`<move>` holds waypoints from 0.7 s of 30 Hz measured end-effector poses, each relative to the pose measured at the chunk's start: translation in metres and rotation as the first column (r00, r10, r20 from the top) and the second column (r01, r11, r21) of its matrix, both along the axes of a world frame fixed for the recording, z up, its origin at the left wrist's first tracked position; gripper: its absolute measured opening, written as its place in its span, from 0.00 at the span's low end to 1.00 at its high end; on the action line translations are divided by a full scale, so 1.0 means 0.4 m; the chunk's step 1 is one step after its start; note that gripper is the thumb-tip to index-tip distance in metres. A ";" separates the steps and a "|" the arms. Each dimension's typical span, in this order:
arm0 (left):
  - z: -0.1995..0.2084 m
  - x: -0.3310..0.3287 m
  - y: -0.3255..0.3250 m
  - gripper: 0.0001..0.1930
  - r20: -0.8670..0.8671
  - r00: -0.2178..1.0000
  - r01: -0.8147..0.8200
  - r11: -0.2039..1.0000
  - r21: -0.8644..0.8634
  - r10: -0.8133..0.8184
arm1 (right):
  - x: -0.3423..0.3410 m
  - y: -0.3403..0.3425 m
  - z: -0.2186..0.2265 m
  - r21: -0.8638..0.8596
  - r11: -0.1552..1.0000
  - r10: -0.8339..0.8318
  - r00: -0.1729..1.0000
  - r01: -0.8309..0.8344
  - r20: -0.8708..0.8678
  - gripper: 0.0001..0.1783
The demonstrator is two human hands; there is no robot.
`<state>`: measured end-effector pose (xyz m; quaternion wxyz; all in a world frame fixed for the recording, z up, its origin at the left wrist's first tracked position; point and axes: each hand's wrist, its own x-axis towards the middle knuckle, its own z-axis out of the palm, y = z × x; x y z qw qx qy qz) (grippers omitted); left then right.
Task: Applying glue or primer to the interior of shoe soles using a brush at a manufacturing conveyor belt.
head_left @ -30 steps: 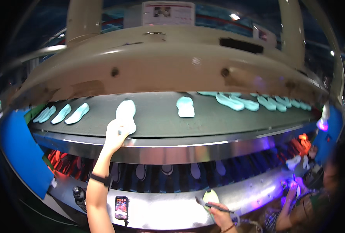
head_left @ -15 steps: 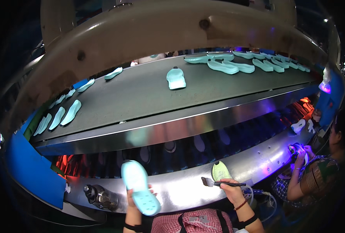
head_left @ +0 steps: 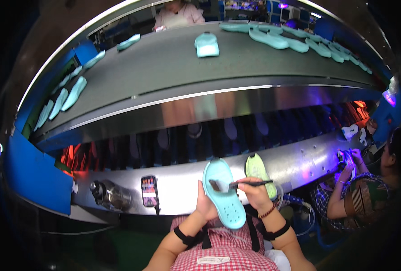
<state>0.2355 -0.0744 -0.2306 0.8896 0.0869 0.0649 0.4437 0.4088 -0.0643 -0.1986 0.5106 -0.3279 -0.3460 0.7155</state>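
A light-blue shoe sole [head_left: 231, 211] with small holes at its near end is held up in front of me, inner side up. My left hand [head_left: 205, 204] is closed around its left edge. My right hand [head_left: 255, 195] grips the black handle of a flat brush [head_left: 233, 184]. The dark bristles sit over the hollow at the sole's far half and appear to touch it. To the right of that sole, a yellow-green shoe sole [head_left: 257, 168] lies on the metal ledge [head_left: 178, 189], its near part beside my right hand.
A dark bottle [head_left: 114, 196] and a phone [head_left: 149, 191] lie on the ledge at left. Behind, a conveyor belt [head_left: 155, 67] carries several light-blue soles [head_left: 207, 45]. Below it is a dark slot [head_left: 182, 142] with red-glowing ends. A co-worker [head_left: 358, 194] handles a shoe at right.
My view has tilted down. The light-blue sole has turned and moved right, its inner side now facing up. My right hand has brought the brush onto it. The phone now shows.
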 end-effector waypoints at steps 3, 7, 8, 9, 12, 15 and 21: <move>0.019 0.009 0.004 0.45 -0.009 1.000 0.013 1.000 0.015 -0.013 | -0.006 0.013 0.023 0.033 0.996 -0.082 0.996 0.083 -0.031 0.11; 0.030 0.016 -0.005 0.44 0.021 1.000 0.013 0.999 0.029 -0.013 | -0.003 0.033 0.005 0.045 0.993 -0.107 0.994 0.106 0.029 0.11; 0.031 0.018 -0.006 0.44 0.019 1.000 0.014 0.999 0.032 -0.014 | -0.003 0.037 0.007 0.047 0.993 -0.115 0.992 0.112 0.050 0.11; 0.031 0.019 -0.011 0.44 0.019 1.000 -0.003 1.000 0.028 0.003 | -0.003 0.041 0.010 0.049 0.992 -0.115 0.992 0.113 0.048 0.11; 0.020 0.022 -0.014 0.43 0.020 0.999 -0.036 0.997 0.072 0.034 | -0.007 0.058 0.024 0.064 0.992 -0.120 0.983 0.111 0.143 0.10; 0.020 0.048 -0.019 0.42 -0.156 0.973 -0.169 0.985 0.030 0.172 | -0.032 0.062 0.052 0.284 0.954 -0.207 0.892 0.094 0.401 0.09; -0.013 0.024 0.016 0.40 -0.379 0.827 -0.422 0.904 0.073 0.416 | -0.053 -0.022 0.125 0.756 0.530 -0.427 0.649 -0.385 0.630 0.10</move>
